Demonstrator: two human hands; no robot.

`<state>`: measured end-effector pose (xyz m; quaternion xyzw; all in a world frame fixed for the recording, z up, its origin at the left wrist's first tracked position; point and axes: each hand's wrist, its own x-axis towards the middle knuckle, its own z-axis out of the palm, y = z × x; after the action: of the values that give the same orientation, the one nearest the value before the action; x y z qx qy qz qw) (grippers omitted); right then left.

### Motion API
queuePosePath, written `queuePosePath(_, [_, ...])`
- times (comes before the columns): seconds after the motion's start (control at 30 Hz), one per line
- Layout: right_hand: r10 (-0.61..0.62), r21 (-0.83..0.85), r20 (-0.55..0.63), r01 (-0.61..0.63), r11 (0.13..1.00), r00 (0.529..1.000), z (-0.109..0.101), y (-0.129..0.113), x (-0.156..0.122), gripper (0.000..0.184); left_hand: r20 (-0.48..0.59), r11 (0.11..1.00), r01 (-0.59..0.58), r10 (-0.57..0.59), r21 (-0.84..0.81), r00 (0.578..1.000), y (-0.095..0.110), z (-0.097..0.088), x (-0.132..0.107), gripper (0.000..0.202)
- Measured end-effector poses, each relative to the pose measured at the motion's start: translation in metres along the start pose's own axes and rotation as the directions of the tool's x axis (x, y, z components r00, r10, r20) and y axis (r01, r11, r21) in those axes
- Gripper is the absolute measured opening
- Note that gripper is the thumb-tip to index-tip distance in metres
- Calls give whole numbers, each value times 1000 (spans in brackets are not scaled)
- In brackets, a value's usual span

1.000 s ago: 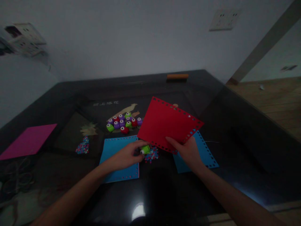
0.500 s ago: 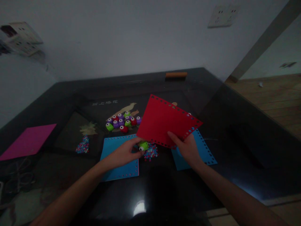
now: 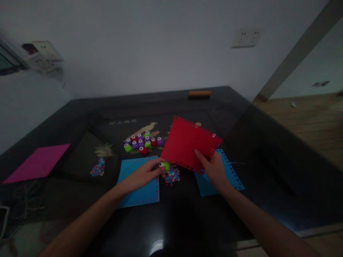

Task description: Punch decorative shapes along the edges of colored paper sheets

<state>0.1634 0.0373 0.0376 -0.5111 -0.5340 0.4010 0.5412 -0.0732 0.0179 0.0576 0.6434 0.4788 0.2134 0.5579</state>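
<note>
My left hand (image 3: 148,171) is closed around a small green craft punch (image 3: 165,166) with a white eye-like top, at the lower left corner of a red paper sheet (image 3: 184,142). Whether the sheet sits in the punch's slot I cannot tell. The sheet is tilted up, with punched holes along its upper and lower edges. Its lower right part is pinched in my right hand (image 3: 214,169), thumb on top. Below the punch lies a pile of blue, red and white paper bits (image 3: 173,175). Blue punched sheets (image 3: 139,189) lie under my left wrist, and another blue sheet (image 3: 230,177) under my right hand.
Several purple, red and green craft punches (image 3: 141,142) stand grouped behind. A second heap of paper bits (image 3: 98,167) and a magenta sheet (image 3: 37,162) lie left on the dark table (image 3: 182,228). A brown roll (image 3: 199,94) rests near the wall.
The red sheet has turned and tilted slightly, its right corner shifting left. The green punch has rotated a little in my left hand. The camera view has also shifted.
</note>
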Motion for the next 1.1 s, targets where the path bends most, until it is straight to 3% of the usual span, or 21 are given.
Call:
queuePosePath(0.2, [33, 176, -26, -27, 984, 999, -2, 13, 6, 38, -20, 996, -69, 69, -51, 997, 6, 3, 0, 25])
queuePosePath(0.4, [78, 315, -5, -73, 946, 997, -10, -4, 13, 35, -32, 997, -71, 72, 6, 997, 11, 1, -3, 32])
queuePosePath(0.57, [158, 332, 150, -201, 922, 976, -39, -20, 14, 39, -123, 992, -82, 94, 100, 988, 13, -8, -3, 32])
queuePosePath(0.7, [266, 288, 215, -321, 902, 940, -74, -9, 12, 42, -160, 987, -115, 133, 113, 978, 21, -14, 8, 32])
queuePosePath(0.87, [291, 167, 382, -375, 912, 877, -96, 9, 9, 47, -171, 982, -135, 156, 130, 973, 48, -12, 52, 37])
queuePosePath(0.97, [268, 137, 477, -372, 918, 837, -98, 14, 8, 50, -120, 970, -182, 203, 163, 972, 68, -1, 98, 34])
queuePosePath(1.1, [151, 121, 516, -246, 962, 843, -97, 21, 9, 47, -52, 958, -157, 174, 239, 983, 82, 26, 170, 33])
